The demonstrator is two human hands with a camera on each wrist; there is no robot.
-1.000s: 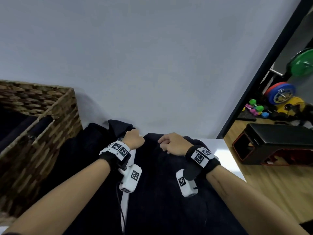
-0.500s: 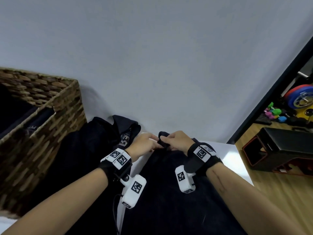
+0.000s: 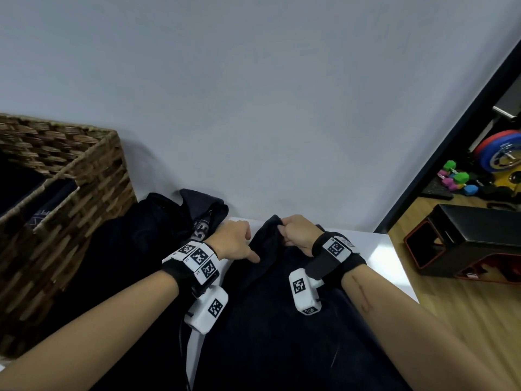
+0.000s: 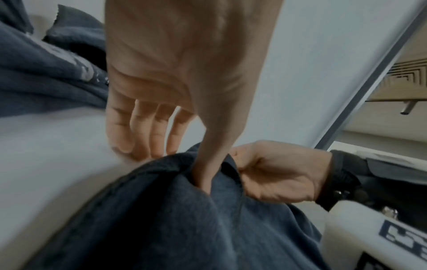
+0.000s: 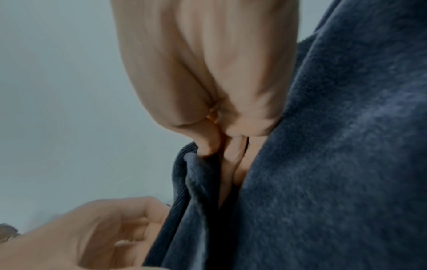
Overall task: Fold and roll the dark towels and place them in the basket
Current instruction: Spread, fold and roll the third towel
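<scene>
Folding step: right hand pinches the dark towel corner beside the wicker basket; left hand, fingers relaxed, thumb pressing the cloth, should next pinch the edge.

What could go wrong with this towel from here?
1. Only the right hand pinches the towel corner; the left hand lies open with just its thumb on the cloth, so the fold may come out skewed.
2. The towel lies close to the table edge and might slide off.
3. The pile of dark cloth beside it could get caught up in the roll.
</scene>
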